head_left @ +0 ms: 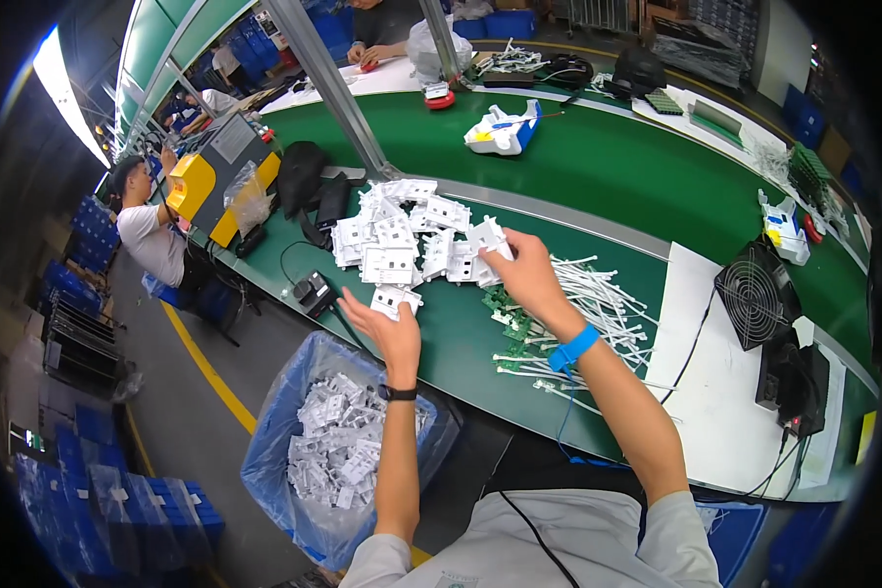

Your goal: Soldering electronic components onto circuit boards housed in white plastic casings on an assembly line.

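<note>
A long green desk (598,167) curves away through a factory hall, with a grey strip running along its middle and a slanted metal post rising from it. The left hand (390,328) pinches a white plastic faceplate (396,299) at the near edge of the desk, while the right hand (525,269), a blue wrist strap (572,348) on its forearm, grips another white faceplate (487,238) at the side of a loose pile of white faceplates (394,235). Just right of the pile lie small green circuit boards (508,328) and a bundle of white cable pieces (598,294), touching and overlapping. Further right a white sheet (696,372) covers the desk, carrying a small black fan (755,294) and a black box, possibly a power supply, though the rim of the view bends it. Below the desk edge stands a bin lined with a blue bag (274,441), full of white plastic parts. Another person (147,230) sits at the far left beside a yellow machine (201,186), and blue crates are stacked along the grey floor with its yellow line.
</note>
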### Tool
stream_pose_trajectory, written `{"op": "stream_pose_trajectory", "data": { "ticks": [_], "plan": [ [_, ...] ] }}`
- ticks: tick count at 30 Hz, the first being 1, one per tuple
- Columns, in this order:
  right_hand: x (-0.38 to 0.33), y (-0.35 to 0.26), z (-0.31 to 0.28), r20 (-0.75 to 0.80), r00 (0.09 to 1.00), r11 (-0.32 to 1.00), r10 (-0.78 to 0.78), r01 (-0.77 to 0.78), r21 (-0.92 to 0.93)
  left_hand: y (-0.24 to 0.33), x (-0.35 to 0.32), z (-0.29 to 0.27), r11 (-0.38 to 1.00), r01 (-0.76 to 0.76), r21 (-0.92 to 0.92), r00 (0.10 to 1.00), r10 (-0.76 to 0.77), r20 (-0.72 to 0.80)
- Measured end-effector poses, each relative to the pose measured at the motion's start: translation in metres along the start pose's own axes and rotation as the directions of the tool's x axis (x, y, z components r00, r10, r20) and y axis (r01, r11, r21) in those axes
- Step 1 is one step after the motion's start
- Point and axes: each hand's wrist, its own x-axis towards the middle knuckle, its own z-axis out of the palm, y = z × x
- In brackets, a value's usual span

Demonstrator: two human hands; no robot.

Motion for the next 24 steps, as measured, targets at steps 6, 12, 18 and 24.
{"op": "stream_pose_trajectory", "data": {
  "ticks": [6, 12, 18, 24],
  "plan": [
    [-0.033, -0.022, -0.006, 0.154, 0.945, 0.957, -0.287, 0.291, 0.002, 0.093, -0.048, -0.023, 0.572, 0.279, -0.772, 0.884, 0.161, 0.439],
    [-0.056, -0.043, -0.002, 0.365, 0.847, 0.883, -0.387, 0.455, -0.12, 0.084, -0.048, -0.003, 0.242, 0.572, -0.784, 0.816, -0.065, 0.575],
    [-0.005, 0.049, -0.027, 0.237, 0.883, 0.708, -0.405, 0.467, -0.53, 0.078, -0.049, -0.025, 0.059, 0.688, -0.724, 0.725, 0.007, 0.689],
    [-0.004, 0.071, -0.004, 0.286, 0.874, 0.477, -0.394, 0.46, -0.749, 0.089, -0.051, -0.033, -0.096, 0.807, -0.583, 0.589, 0.21, 0.781]
  ]
}}
